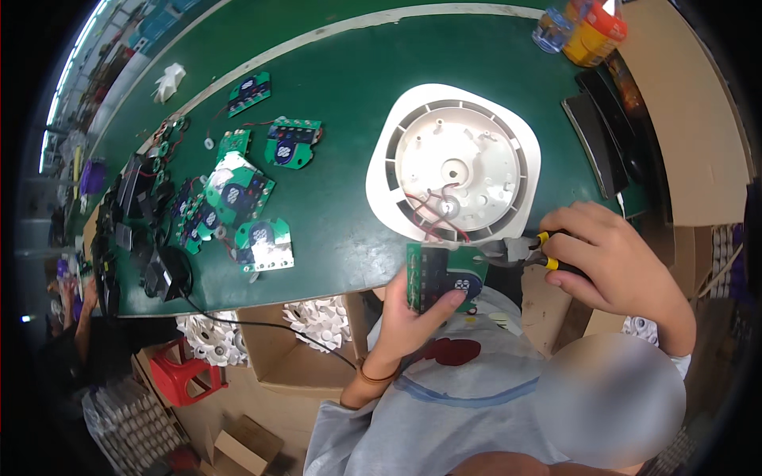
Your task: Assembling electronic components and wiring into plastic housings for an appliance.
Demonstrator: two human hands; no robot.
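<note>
My left hand (409,321) holds a green circuit board (441,275) at the near edge of the green table (333,119), thumb pressed on its face. My right hand (615,266) grips black pliers with yellow-tipped handles (520,252), jaws pointing left at the board's upper right corner. Red and black wires (432,214) run from the board into a white round-cornered plastic housing (454,163) lying open side up just beyond the board.
Several more green circuit boards (238,194) lie on the table's left, with black parts (131,230) at the left end. A yellow bottle with an orange lid (595,33) and dark flat pieces (607,131) are at right. Boxes of white plastic parts (321,317) and a red stool (184,369) sit below.
</note>
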